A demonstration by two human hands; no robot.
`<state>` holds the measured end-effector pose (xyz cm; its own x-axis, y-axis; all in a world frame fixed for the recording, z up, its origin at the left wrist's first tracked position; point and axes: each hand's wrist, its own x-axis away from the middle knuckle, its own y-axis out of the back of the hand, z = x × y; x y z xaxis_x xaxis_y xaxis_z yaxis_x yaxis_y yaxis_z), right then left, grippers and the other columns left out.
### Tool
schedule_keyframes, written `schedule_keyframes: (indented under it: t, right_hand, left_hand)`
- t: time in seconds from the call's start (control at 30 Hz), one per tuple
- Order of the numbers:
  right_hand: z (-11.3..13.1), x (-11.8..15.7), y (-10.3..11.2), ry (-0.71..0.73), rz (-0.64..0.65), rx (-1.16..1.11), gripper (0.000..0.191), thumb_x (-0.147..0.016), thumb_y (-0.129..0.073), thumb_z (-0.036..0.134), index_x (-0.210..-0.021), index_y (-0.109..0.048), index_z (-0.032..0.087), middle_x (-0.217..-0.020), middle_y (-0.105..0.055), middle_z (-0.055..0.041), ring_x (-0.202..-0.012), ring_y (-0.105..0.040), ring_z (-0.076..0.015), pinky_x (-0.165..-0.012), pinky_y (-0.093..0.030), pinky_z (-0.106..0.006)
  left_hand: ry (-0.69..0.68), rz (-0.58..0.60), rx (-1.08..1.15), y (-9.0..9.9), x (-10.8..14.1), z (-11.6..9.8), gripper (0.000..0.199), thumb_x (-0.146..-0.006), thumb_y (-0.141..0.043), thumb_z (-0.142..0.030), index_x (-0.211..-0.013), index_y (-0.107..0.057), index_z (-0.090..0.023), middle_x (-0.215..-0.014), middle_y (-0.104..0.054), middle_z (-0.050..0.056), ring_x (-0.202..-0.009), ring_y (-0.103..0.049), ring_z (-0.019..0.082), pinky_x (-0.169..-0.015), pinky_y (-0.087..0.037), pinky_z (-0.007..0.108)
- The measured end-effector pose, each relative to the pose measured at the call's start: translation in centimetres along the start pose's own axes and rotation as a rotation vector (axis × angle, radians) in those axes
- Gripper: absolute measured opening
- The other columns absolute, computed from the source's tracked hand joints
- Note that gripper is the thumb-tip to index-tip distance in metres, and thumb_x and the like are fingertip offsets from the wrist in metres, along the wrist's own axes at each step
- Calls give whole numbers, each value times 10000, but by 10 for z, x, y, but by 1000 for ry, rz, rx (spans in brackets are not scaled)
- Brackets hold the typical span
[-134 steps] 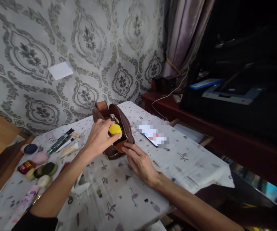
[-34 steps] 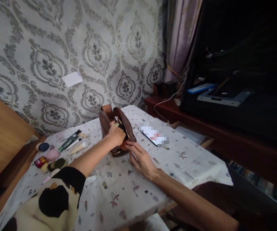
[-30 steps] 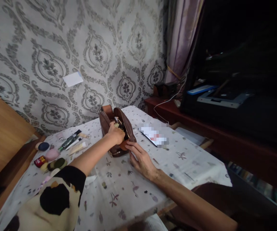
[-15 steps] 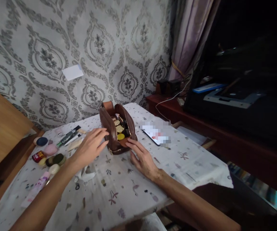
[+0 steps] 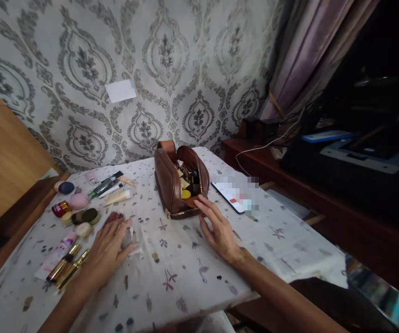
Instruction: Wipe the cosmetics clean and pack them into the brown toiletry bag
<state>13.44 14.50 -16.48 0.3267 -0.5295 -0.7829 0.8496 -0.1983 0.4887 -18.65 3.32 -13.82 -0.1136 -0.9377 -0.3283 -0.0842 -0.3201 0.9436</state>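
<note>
Beyond the spread, seemingly empty left hand (image 5: pixel 110 247), the bag (image 5: pixel 168 185) is apparently steadied, not gripped, by the half-spread right hand (image 5: pixel 221 231).

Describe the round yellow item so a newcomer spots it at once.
On the patterned tablecloth, find the brown bag standing open before the wallpapered wall. Look into its near end, close to the right hand. There sits the round yellow item, its bright yellow setting it apart from the pale gold piece and dark things beyond it.
</note>
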Motion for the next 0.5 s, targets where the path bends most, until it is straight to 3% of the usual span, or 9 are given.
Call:
schedule_keyframes:
  t: [0.17,0.27,0.37,0.5]
  right_hand:
    - [2,-1,1,-3,-28,28,616,-968,-455,88,-1533,-349,310,-1519,-453,-139,-1383,-495,-280,-1073,-520,-480]
    - [4,1,2,-22,-84,28,583,-955,-483,84,-1489,-415,307,-1476,-467,-156,-1314,-552,-293,-1015,-557,-489]
    - [7,2,5,-1,-116,25,482,-935,-513,73,-1369,-542,280,-1315,-569,-151,-1175,-626,-284,-931,-592,-460]
    - [16,1,6,125,38,-70,387,-931,-489,45,-1224,-613,263,-1024,-670,-83,-920,-686,-213,-785,-609,-341]
  left_hand:
    - [-1,16,-20,-8,10,-3,475,-906,-570,-437,-1350,-550,-270,-1363,-606,111,-1256,-565,331,-1046,-471,516]
    - [0,50,35,-6,13,-7,419,-938,-531,-402,-1327,-569,-251,-1381,-599,107,-1284,-551,306,-1075,-461,487]
    - [16,79,134,1,14,-10,411,-978,-478,-394,-1355,-528,-239,-1378,-606,95,-1295,-544,267,-1105,-440,452]
    - [163,-72,213,12,16,-1,377,-1023,-359,-385,-1322,-509,-212,-1345,-608,115,-1279,-541,260,-1109,-419,459]
